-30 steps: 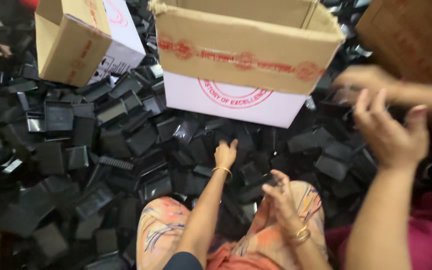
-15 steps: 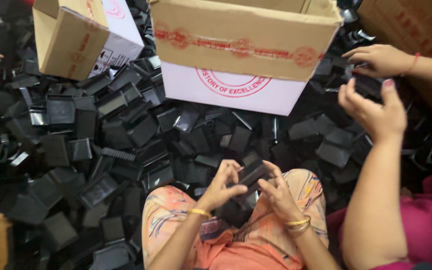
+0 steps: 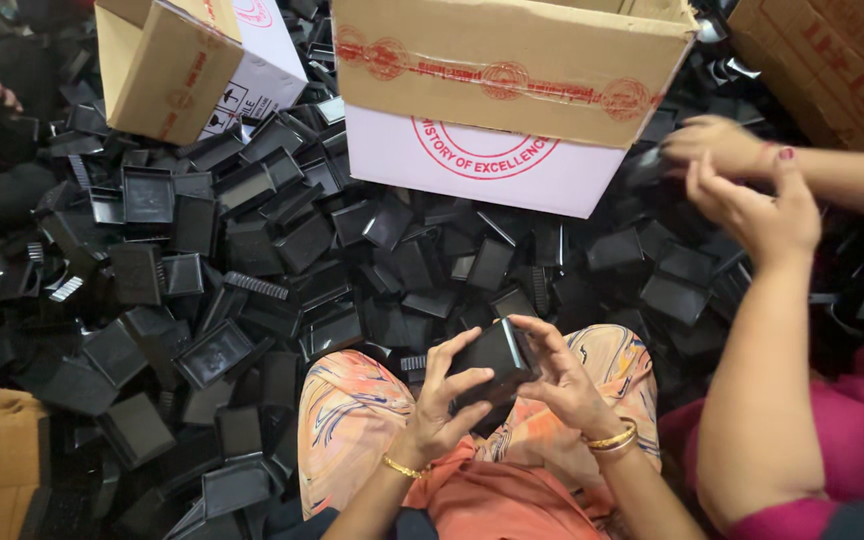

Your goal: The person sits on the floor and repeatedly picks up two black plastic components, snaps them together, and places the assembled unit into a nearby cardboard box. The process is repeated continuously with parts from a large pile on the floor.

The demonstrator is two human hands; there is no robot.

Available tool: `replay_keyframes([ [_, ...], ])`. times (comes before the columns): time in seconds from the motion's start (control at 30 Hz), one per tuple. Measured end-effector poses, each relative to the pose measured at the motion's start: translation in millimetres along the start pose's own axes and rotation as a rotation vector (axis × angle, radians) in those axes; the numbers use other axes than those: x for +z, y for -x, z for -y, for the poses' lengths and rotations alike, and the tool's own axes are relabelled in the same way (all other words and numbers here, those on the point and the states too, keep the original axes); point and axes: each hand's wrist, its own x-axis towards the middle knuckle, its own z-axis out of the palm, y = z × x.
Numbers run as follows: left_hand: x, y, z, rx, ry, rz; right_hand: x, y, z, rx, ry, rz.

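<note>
Both hands pulled back to my lap w/ one black tray (image 3: 492,360): left hand (image 3: 444,405) & right hand (image 3: 564,385) pinching it; pile (image 3: 252,260) just ahead.

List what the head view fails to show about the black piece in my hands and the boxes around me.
- Black piece: underside covered by left hand and right hand.
- Large carton: contents hidden by its wall, top cut off by the frame.
- Co-worker's hands: motion blur hides what they hold.
</note>
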Motion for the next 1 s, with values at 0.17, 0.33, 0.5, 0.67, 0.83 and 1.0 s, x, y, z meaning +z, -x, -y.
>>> replay_keyframes([
  [0.17,-12.4,-6.2,-9.0,0.027,-0.004,0.061,13.1,2.3,-1.9,-0.096,0.043,-0.114],
  [0.33,-31.9,-5.5,-19.0,-0.067,-0.011,0.169,23.0,12.4,-7.5,0.084,0.025,-0.208],
  [0.5,-32.3,0.7,-44.9,-0.01,-0.108,0.181,26.9,26.7,-0.9,-0.068,0.373,-0.124],
  [0.67,-6.9,9.4,-77.9,0.161,-0.251,-0.086,49.5,31.0,18.1,0.101,-0.054,-0.228],
  [0.83,2.5,17.8,-89.3,0.298,-0.659,-0.241,86.1,37.1,33.4,0.067,-0.571,-0.157],
  [1.0,-6.1,24.3,-97.9,-0.289,-0.4,-0.225,90.1,51.6,16.0,0.042,-0.118,-0.228],
])
